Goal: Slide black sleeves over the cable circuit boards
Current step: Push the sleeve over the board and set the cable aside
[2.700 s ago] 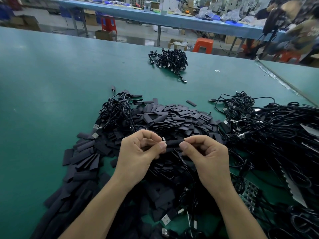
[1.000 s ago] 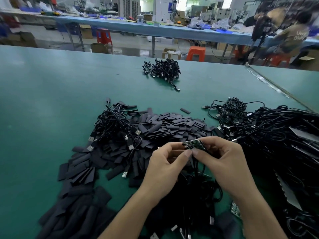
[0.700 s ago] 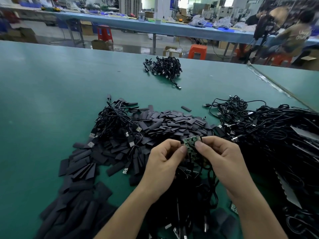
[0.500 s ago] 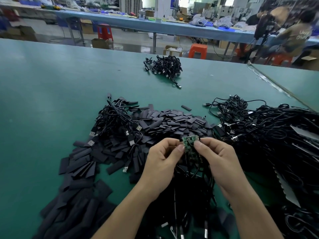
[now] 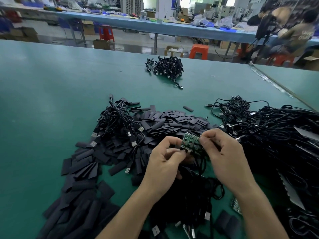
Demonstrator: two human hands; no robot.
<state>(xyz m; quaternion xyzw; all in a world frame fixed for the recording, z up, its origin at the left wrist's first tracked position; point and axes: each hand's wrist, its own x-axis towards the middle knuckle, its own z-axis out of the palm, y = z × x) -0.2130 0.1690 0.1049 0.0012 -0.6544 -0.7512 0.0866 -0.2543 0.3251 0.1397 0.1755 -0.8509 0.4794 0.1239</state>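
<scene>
Circuit board: the green circuit board [image 5: 190,143] is lifted above the desk [image 5: 51,87], between my two grips, with no sleeve on it yet
Long axis: it seems to run away from me and a little upward; the far end is free and bare, and the near end goes down into its cable [image 5: 203,163]
Left grip: my left grip [image 5: 164,163] pinches the near left edge of the board with the thumb and bent fingers
Right grip: my right grip [image 5: 224,157] pinches the right edge with thumb and forefinger
Sleeves: the heap of black sleeves [image 5: 172,120] lies just behind the board and spreads to my left, so the left grip is nearer to it
Coming move: I judge that a sleeve must go on over the free far end, along the long axis
Hidden: my fingers cover the near end and the joint with the cable; I cannot tell if a sleeve is already inside my left palm
Around: a big tangle of cables [image 5: 276,135] at my right, a small bundle [image 5: 165,68] far on the desk
</scene>
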